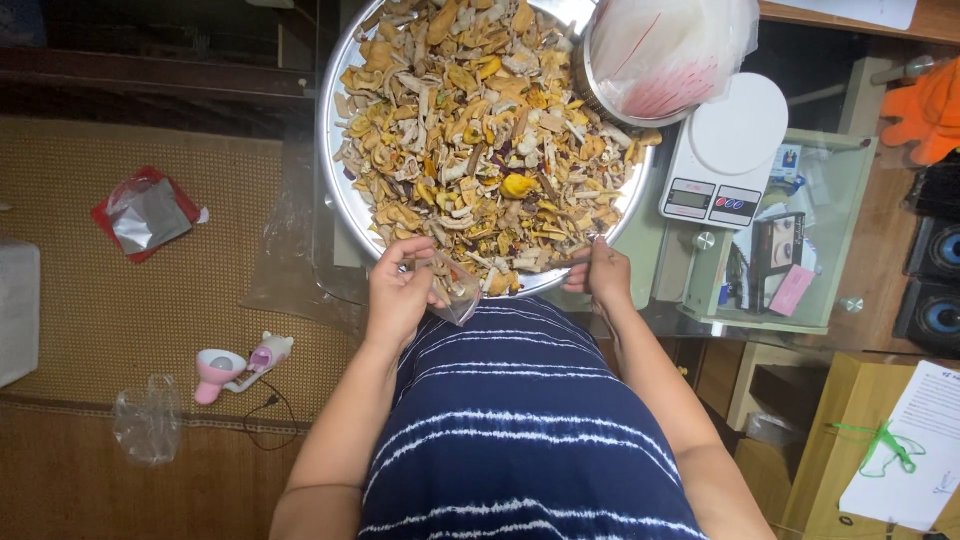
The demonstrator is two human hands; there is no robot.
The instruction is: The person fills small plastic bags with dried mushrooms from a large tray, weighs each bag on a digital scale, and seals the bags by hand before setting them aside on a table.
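Note:
A big round metal tray (333, 150) sits in front of me, heaped with mixed dried chips (480, 130) in yellow, tan and purple. My left hand (400, 290) holds a small clear plastic bag (458, 295) at the tray's near rim. My right hand (600, 275) rests at the rim to the right, fingers pinched on a chip at the edge of the heap. A metal bowl lined with clear plastic bags (660, 50) stands on the tray's far right side.
A white digital kitchen scale (725, 150) sits right of the tray on a glass tabletop. On the woven mat to the left lie a red and silver pouch (145, 212), a pink handheld device (235, 365) and a crumpled clear bag (148, 420). An orange glove (925, 110) is at far right.

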